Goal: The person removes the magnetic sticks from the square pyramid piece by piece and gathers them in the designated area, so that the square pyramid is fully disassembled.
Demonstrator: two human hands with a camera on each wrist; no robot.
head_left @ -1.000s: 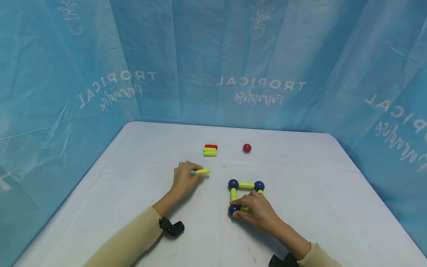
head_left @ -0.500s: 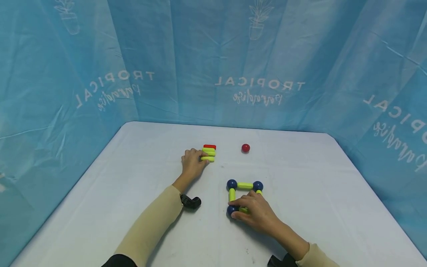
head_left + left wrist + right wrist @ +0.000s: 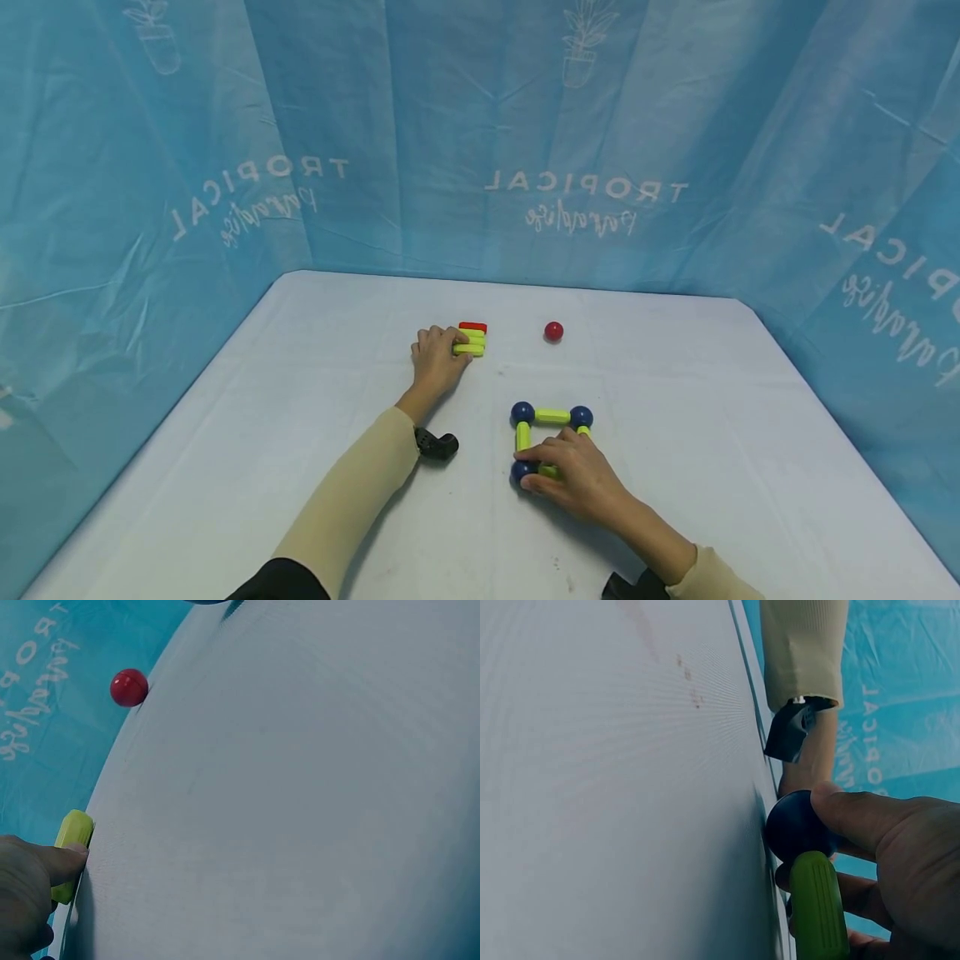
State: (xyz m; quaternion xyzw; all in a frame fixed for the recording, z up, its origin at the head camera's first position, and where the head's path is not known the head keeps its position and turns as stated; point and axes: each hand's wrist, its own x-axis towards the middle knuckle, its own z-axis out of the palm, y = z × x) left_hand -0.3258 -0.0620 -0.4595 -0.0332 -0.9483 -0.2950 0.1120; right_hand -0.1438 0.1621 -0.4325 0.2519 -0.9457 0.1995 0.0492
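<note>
My left hand [image 3: 437, 357] pinches a yellow-green magnetic rod [image 3: 468, 350] at the near side of a row of rods. In the left wrist view the thumb lies across that rod [image 3: 73, 825]. Beyond it lie more yellow-green rods and a red rod [image 3: 473, 327]. Nearer to me, a square of yellow-green rods and dark blue balls lies on the table. My right hand [image 3: 577, 475] grips the square's near left ball [image 3: 522, 472] between thumb and fingers. The right wrist view shows that blue ball [image 3: 799, 825] joined to a green rod [image 3: 817, 907]. The right hand hides the square's near right corner.
A red ball [image 3: 553, 332] stands alone to the right of the rod row. Blue printed curtains [image 3: 480, 125] enclose the white table [image 3: 712, 400] at the back and sides.
My left hand has carried its rod away from me and set it beside the row, lately nudging it closer against the others. The right hand stays at the square.
</note>
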